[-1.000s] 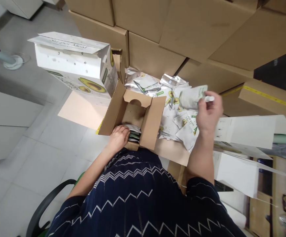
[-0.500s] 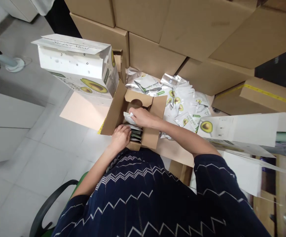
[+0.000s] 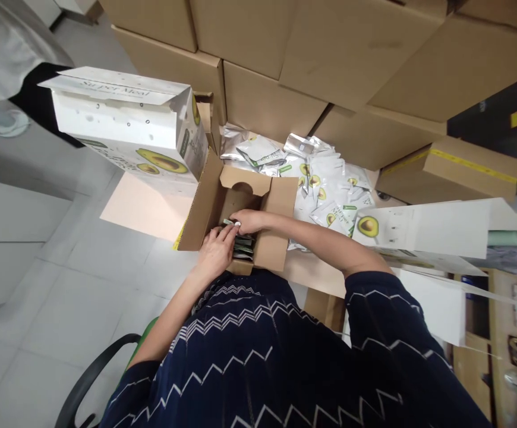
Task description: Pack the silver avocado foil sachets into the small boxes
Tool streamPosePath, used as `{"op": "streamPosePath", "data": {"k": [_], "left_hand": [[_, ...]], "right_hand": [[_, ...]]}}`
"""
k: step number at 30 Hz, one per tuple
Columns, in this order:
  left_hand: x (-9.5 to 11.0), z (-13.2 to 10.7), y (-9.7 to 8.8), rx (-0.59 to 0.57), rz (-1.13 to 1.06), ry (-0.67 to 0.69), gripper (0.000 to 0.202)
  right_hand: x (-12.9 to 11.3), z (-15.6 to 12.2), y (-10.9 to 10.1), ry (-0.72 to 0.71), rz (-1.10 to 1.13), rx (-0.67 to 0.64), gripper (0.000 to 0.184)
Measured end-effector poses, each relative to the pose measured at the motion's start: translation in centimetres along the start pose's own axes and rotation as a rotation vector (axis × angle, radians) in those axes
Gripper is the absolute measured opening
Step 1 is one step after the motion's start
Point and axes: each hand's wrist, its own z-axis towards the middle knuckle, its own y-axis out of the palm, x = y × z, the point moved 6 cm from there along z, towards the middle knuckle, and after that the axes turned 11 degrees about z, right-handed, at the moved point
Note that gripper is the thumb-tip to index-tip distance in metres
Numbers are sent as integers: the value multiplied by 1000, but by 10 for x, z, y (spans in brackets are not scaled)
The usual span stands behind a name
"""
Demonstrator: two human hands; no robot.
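A small open brown carton (image 3: 280,208) stands in front of me with a stack of sachets (image 3: 243,245) packed upright in it. My left hand (image 3: 216,252) rests on the near end of that stack, fingers curled against it. My right hand (image 3: 248,220) reaches into the carton from the right and presses a sachet down onto the stack with its fingertips. A loose heap of silver and white avocado-print sachets (image 3: 316,178) lies on the surface just right of the carton.
A white avocado-print box (image 3: 125,128) stands open to the left of the carton. Flat white box blanks (image 3: 437,229) lie at the right. Large brown cartons (image 3: 330,53) are stacked behind. A green and black chair (image 3: 93,374) is under me. Another person's clothing (image 3: 13,47) shows top left.
My right hand lifted a sachet from the heap, carried it left into the carton and now pushes it down on the stack. My left hand stayed at the stack.
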Motion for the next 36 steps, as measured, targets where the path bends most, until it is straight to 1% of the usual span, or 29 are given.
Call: {"op": "streamPosePath", "data": {"k": [3, 5, 6, 7, 8, 9, 10, 11, 12, 13, 14, 15, 16, 17, 18, 19, 20, 21, 23, 24, 26, 28, 30, 31, 33, 36], "left_hand": [[-1, 0, 2, -9, 5, 5, 49], [-2, -1, 1, 4, 0, 5, 48], [-2, -1, 0, 11, -4, 6, 47], [-2, -1, 0, 16, -8, 8, 47], [-2, -1, -1, 19, -13, 10, 47], [-2, -1, -1, 19, -18, 13, 48], [-2, -1, 0, 17, -23, 14, 48], [-2, -1, 0, 13, -27, 13, 48], [-3, 0, 0, 7, -28, 9, 48], [-3, 0, 0, -1, -28, 4, 48], [-3, 0, 0, -11, -27, 0, 48], [-3, 1, 0, -21, -26, -4, 48], [-3, 1, 0, -31, -26, -7, 48], [-3, 1, 0, -38, -28, -10, 48], [-3, 1, 0, -44, -31, -14, 47], [-3, 2, 0, -46, -35, -19, 47], [-3, 2, 0, -47, -37, -23, 47], [-3, 2, 0, -47, -37, -27, 47], [-3, 2, 0, -48, -30, -28, 47], [-3, 2, 0, -49, -25, -26, 47], [-2, 2, 1, -49, -16, -19, 47], [-2, 2, 0, -45, -9, -15, 46], [-2, 1, -1, -41, -5, -14, 46], [-2, 1, -1, -41, -3, -14, 46], [-1, 1, -2, -41, -1, -14, 46], [-1, 0, -2, -40, 0, -15, 46]], "right_hand": [[-5, -18, -3, -65, 80, 49, 41], [-8, -40, -10, -165, 238, 122, 40], [-7, -54, -17, -225, 355, 194, 39], [-1, -69, -27, -279, 483, 302, 37], [10, -85, -39, -315, 610, 449, 35], [28, -103, -51, -326, 723, 632, 34], [51, -122, -61, -307, 810, 840, 32], [78, -141, -67, -267, 870, 1051, 31], [107, -159, -68, -208, 909, 1245, 30], [136, -174, -65, -134, 931, 1402, 30], [164, -186, -57, -48, 942, 1508, 28], [189, -194, -47, 48, 942, 1569, 27], [211, -199, -33, 151, 929, 1582, 25], [228, -200, -18, 252, 895, 1551, 24], [240, -198, -2, 342, 844, 1487, 24], [246, -193, 14, 415, 781, 1403, 25], [246, -185, 30, 458, 711, 1313, 28], [240, -174, 45, 461, 637, 1225, 33], [215, -145, 70, 377, 486, 1081, 47], [198, -129, 80, 316, 410, 1030, 52], [169, -98, 92, 243, 280, 985, 51], [153, -77, 94, 249, 227, 1006, 42], [149, -68, 87, 263, 251, 1044, 30], [151, -69, 81, 266, 286, 1071, 26], [159, -83, 66, 279, 363, 1153, 28], [177, -130, 42, 314, 451, 1363, 35]]}}
